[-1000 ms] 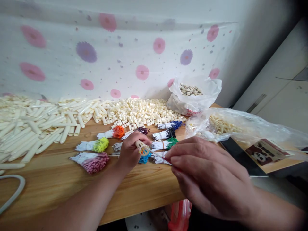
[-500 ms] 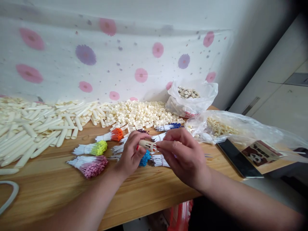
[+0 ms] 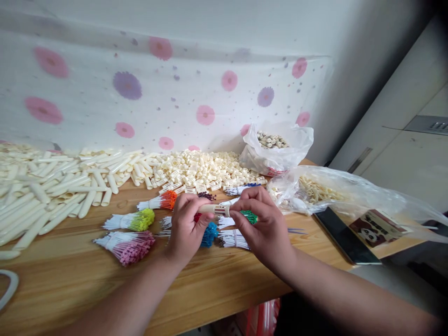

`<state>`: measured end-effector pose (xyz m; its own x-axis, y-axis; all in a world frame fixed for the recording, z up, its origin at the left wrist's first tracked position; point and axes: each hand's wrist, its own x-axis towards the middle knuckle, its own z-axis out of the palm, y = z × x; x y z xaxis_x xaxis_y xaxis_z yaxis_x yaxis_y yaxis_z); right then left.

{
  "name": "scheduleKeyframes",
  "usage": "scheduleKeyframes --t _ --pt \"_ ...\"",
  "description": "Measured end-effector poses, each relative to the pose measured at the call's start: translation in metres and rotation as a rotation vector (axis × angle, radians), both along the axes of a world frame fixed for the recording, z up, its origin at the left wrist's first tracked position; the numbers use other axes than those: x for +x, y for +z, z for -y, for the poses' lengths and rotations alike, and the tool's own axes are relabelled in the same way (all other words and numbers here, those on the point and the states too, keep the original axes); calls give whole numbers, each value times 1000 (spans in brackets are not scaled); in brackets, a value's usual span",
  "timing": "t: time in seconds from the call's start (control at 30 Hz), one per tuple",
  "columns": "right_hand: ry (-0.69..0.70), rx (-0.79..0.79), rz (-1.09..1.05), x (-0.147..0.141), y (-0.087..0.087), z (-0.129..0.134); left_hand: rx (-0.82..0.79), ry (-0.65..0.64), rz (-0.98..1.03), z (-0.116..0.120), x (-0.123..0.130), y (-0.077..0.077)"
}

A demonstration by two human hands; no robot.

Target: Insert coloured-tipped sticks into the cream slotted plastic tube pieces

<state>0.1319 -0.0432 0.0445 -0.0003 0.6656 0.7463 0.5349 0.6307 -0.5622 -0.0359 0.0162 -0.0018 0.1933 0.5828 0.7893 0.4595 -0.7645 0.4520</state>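
Observation:
My left hand (image 3: pixel 186 223) pinches the left end of a cream multicolour pen (image 3: pixel 217 210), held level above the table. Its slotted section, with dark and reddish strips in the slots, shows between my hands. The fingers of my right hand (image 3: pixel 261 221) are closed on the pen's right end. Behind and below lie bundles of thin white pen refills with coloured ends: blue (image 3: pixel 210 234), green (image 3: pixel 249 216), orange (image 3: pixel 168 199), yellow (image 3: pixel 144 219) and pink (image 3: pixel 135 247). My hands partly hide the middle bundles.
Long cream pen tubes (image 3: pixel 66 182) are heaped at the left, short slotted sleeves (image 3: pixel 203 169) at the back middle. Two plastic bags of small parts (image 3: pixel 294 151) stand at the right, near a black phone (image 3: pixel 346 235) and a panda-printed box (image 3: pixel 376 227). The wooden table's front edge (image 3: pixel 224 313) runs below.
The pen has turned from slanting to nearly level, and its slotted section now meets the piece at my right fingertips. My right fingers have closed in on its end.

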Motion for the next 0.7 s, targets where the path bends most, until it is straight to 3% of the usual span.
scheduleKeyframes --t 0.23,0.33,0.4,0.47,0.57,0.7 --pt "214 -187 -207 6 -10 -9 31 75 20 -5 -2 1" --pt "169 -177 -192 10 -17 -23 -88 66 153 -17 -4 -4" --pt "172 -188 -10 7 -24 -33 -255 58 367 -28 -6 -11" --pt "221 -235 326 -1 -31 -40 -378 20 544 -38 -7 -18" --pt "201 -271 770 -15 -38 -45 -476 -53 651 -47 -5 -27" --pt "130 -293 960 -27 -41 -44 -555 -124 685 -43 -1 -29"
